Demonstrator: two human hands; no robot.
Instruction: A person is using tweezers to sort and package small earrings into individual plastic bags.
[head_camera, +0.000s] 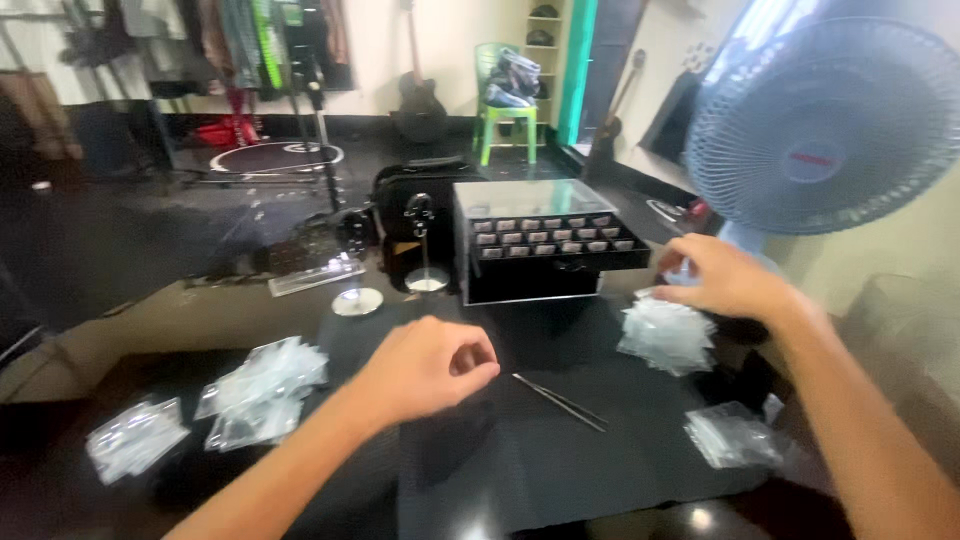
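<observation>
My left hand (425, 368) hovers over the middle of a dark table (520, 470), its fingers curled loosely; whether it pinches something small I cannot tell. Thin metal tweezers (560, 401) lie on the table just right of it. My right hand (720, 276) reaches to the right, fingers touching the top of a pile of small clear plastic bags (665, 335). Behind both hands stands a black box (545, 240) with a clear lid and an open drawer of several small compartments.
More piles of clear bags lie at the left (262, 392), far left (135, 437) and lower right (732, 436). A blue fan (830, 125) stands at the right. Two small metal stands (425, 250) and a black bag (420, 190) sit behind the table.
</observation>
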